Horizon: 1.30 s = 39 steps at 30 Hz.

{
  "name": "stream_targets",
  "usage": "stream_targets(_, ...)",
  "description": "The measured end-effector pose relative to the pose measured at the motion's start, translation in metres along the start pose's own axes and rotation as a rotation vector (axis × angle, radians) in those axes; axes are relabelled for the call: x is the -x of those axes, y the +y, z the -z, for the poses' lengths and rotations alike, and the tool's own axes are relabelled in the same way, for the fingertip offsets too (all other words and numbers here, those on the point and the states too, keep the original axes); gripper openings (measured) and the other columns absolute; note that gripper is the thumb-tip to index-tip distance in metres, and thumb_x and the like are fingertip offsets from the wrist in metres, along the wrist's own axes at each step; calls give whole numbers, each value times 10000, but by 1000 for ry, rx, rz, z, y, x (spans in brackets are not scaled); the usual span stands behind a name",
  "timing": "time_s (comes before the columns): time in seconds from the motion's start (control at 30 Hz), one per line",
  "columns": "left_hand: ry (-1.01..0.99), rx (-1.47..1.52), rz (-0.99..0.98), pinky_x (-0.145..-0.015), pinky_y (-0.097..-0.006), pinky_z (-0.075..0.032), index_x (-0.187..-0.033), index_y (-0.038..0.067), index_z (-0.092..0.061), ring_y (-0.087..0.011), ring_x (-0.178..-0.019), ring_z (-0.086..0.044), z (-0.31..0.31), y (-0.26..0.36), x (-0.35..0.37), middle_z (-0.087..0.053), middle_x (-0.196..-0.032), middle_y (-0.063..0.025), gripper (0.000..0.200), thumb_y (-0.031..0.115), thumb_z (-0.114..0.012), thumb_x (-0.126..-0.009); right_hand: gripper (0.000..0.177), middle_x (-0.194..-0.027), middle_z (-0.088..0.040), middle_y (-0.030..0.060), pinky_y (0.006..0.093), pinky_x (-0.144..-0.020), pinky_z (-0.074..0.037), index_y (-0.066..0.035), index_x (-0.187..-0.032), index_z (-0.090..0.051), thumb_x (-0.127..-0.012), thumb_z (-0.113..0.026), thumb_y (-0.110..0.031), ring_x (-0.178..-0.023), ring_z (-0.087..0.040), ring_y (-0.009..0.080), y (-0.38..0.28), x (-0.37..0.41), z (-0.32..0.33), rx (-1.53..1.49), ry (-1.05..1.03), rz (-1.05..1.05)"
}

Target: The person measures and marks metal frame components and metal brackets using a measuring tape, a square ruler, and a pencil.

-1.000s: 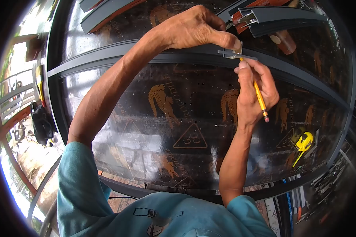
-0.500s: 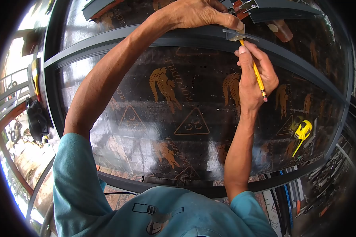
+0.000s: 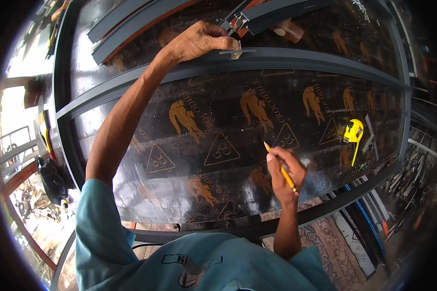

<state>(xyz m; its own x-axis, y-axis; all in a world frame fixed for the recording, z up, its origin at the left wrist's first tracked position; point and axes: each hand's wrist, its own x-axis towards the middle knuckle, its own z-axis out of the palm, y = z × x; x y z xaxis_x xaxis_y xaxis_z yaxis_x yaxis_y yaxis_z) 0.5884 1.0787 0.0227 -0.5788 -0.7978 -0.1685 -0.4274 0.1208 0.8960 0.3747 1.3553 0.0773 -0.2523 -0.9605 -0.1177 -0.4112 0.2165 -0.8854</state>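
- The right hand (image 3: pixel 284 169) has come away from the far rail (image 3: pixel 325 60), where half a second ago its pencil tip was at the small metal piece (image 3: pixel 236 51). It now hangs over the near part of the black board (image 3: pixel 204 126), well apart from that piece.
- The left hand (image 3: pixel 199 41) has stayed put. Its arm is stretched out, and its thumb and fingers pinch the small metal piece, pressing it onto the top of the rail.
- The right hand is closed around the pencil (image 3: pixel 269 149) in a writing grip, with the tip pointing up and away from the body. The pencil touches nothing.
- A yellow tape measure (image 3: pixel 353 132) lies on the board to the right, its blade a little way out (within reach of the right hand, not touching it).
- More grey rails lie across the far edge of the board, beyond the left hand.
- As a judgement, this looks like the pause just after a pencil mark was made against the metal piece. The piece is held as a guide, and I cannot tell whether a line shows on the rail.
- Any next move calls for the left hand to keep the piece from sliding until the mark is checked. The right hand would have to put the pencel down or shift it before picking up anything else.
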Motion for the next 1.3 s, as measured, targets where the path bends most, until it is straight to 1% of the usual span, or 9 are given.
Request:
stream_targets(0.1, -48, 231, -75, -911, -334, -440, -958, 64, -687, -155, -919, -596, 1, 4, 5, -649, -934, -40, 341, 378, -672, -826, 154, -842, -638, 90, 242, -633, -490, 25, -979, -655, -853, -649, -63, -729, -614, 123, 14, 68, 34, 121, -32, -73)
stream_targets(0.27, 276, 728, -7, -833, -298, -466, -917, 67, -604, -129, -862, -593, 4, 18, 58, -633, -876, -37, 278, 329, -666, -846, 296, -814, -651, 196, 322, -707, -534, 67, -1097, -536, -985, -434, -187, -700, -656, 230, -17, 97, 108, -293, 319, -260)
stream_targets(0.33, 575, 721, 79, -735, -264, -466, -975, 48, -574, -118, -777, -574, -13, 24, 101, -625, -856, -59, 300, 289, -677, -830, 414, -737, -623, 179, 275, -591, -496, 44, -1074, -508, -1005, -354, -334, -596, -594, 192, -57, 74, 139, -201, 581, 281)
stream_targets(0.43, 957, 358, 342, -698, -273, -478, -1032, -5, -588, -142, -776, -576, -80, 18, 172, -637, -946, -119, 370, 258, -682, -790, 433, -951, -580, 114, 467, -827, -466, -33, -1086, -516, -975, -368, -425, -968, -575, 292, -145, 65, 192, -544, 632, 950)
stream_targets(0.47, 1042, 270, 383, -709, -279, -486, -1068, -16, -579, -164, -778, -595, -104, 6, 197, -638, -980, -124, 400, 254, -676, -790, 468, -926, -583, 120, 361, -800, -421, -43, -1005, -538, -968, -375, -480, -802, -544, 270, -197, 59, 187, -768, 942, 1122)
stream_targets(0.57, 1159, 371, 511, -663, -267, -491, -1078, 9, -579, -146, -768, -607, -151, 13, 259, -630, -943, -92, 387, 301, -659, -836, 458, -926, -585, 118, 359, -803, -423, -44, -1010, -537, -968, -375, -470, -803, -545, 266, -214, 76, 258, -705, 486, 1528)
stream_targets(0.63, 1198, 618, 598, -611, -249, -483, -1083, 26, -578, -114, -746, -596, -177, 24, 284, -618, -913, -65, 392, 355, -632, -876, 451, -927, -586, 117, 357, -805, -424, -45, -1013, -536, -968, -375, -464, -805, -546, 264, -213, 85, 295, -678, 364, 1593)
stream_targets(0.93, 1209, 290, 557, -839, -283, -448, -1129, -28, -587, -192, -940, -589, -209, 12, 276, -635, -1028, -124, 556, 444, -653, -844, 422, -929, -590, 112, 348, -815, -430, -48, -1028, -533, -970, -374, -434, -809, -550, 253, -202, 129, 403, -583, 282, 1720)
stream_targets(1.3, 1062, 99, 723, -847, -366, -450, -1129, -25, -604, -282, -962, -611, -187, -6, 266, -642, -1060, -191, 687, 583, -610, -809, 388, -932, -596, 106, 338, -827, -438, -51, -1047, -530, -971, -374, -398, -815, -554, 239, -212, 159, 422, -329, 443, 1690)
